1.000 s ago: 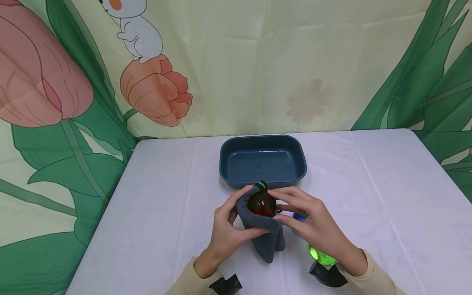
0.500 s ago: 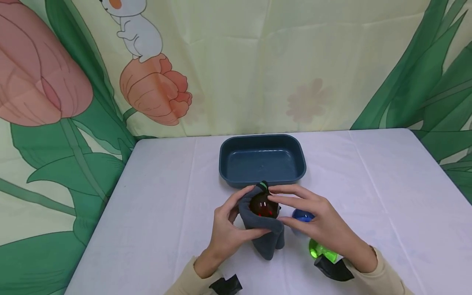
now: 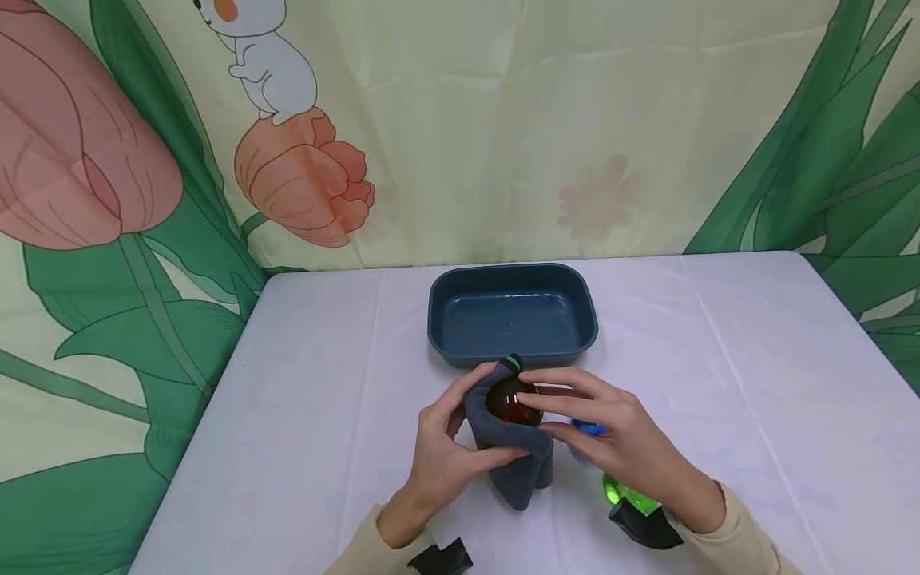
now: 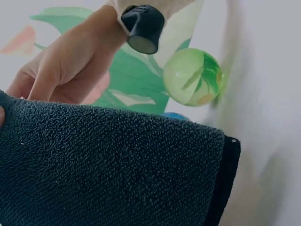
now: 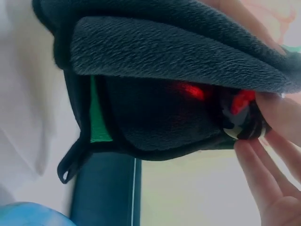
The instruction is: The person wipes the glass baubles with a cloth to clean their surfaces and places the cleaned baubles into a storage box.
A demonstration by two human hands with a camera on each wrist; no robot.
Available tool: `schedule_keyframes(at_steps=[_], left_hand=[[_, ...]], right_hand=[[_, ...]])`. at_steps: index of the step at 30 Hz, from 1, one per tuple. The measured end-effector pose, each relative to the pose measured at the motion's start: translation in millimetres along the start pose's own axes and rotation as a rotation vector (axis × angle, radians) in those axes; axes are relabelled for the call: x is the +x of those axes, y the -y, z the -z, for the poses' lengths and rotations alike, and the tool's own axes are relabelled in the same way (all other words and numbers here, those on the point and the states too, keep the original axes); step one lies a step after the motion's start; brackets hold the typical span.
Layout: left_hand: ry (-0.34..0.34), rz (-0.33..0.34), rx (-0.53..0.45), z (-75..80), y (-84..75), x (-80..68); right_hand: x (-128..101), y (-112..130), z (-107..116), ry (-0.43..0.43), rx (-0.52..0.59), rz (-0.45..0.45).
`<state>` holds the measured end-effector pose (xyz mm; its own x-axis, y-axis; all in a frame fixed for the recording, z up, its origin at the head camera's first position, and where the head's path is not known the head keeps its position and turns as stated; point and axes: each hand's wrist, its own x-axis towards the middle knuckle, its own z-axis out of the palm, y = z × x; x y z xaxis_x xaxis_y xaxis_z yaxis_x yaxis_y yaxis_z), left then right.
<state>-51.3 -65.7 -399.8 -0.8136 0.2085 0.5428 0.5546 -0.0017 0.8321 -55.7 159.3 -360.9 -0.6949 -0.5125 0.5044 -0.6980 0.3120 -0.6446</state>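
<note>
Left hand: the left hand (image 3: 442, 447) has its fingers curled round a dark grey cloth (image 3: 513, 463); the thumb lies along the near side and the fingertips wrap the far side.
Cloth: bunched in the left fingers, cupping a dark red ball (image 3: 512, 401), with a fold hanging below the fingers onto the table (image 3: 302, 415); the left wrist view shows its towelling pile (image 4: 108, 169) filling the frame.
Right hand: the right hand (image 3: 618, 447) has its fingers only slightly bent; the forefinger tip lies on top of the ball, the thumb at its right side, so it pinches the ball lightly.
Ball: between the two sets of fingers, seated in the cloth; in the right wrist view its red glints (image 5: 193, 92) show under the cloth's edge.
Blue ball: a blue ball (image 3: 591, 428) lies just under the right palm.
Green ball: a green ball (image 3: 627, 497) sits beside the right wrist, clear in the left wrist view (image 4: 193, 77).
Tray: a dark blue tray (image 3: 440, 319) stands just beyond the fingertips.
</note>
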Motion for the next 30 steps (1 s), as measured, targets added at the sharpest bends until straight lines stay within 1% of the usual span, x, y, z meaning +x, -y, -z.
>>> schedule_keyframes(at_steps=[4,6,10,12,14,17,21,25,30], left_hand=[[0.010,-0.001,0.016,0.9,-2.6,0.3],[0.015,0.003,0.016,1.1,-3.5,0.2],[0.027,0.015,-0.003,1.1,-4.5,-0.3],[0.030,0.019,-0.013,0.9,-4.7,-0.5],[0.030,0.021,-0.020,0.6,-4.7,-0.5],[0.026,0.025,-0.032,0.3,-4.0,-0.5],[0.027,0.030,-0.040,0.4,-2.5,0.0],[0.025,0.022,-0.047,0.5,-1.2,0.5],[0.016,0.018,-0.061,0.3,0.0,0.5]], right_hand=[[-0.7,1.7,-1.9,-0.027,0.028,-0.042],[-0.4,2.4,-2.9,-0.037,0.090,-0.100],[0.5,3.9,-3.2,-0.050,0.276,-0.255],[1.1,4.9,-2.4,-0.054,0.337,-0.296],[1.7,5.5,-1.8,-0.052,0.356,-0.311],[2.1,5.7,-1.1,-0.039,0.338,-0.296],[2.1,3.8,0.5,-0.016,0.274,-0.253],[2.2,2.0,1.7,-0.004,0.165,-0.172],[2.3,0.5,-0.9,-0.030,0.031,-0.045]])
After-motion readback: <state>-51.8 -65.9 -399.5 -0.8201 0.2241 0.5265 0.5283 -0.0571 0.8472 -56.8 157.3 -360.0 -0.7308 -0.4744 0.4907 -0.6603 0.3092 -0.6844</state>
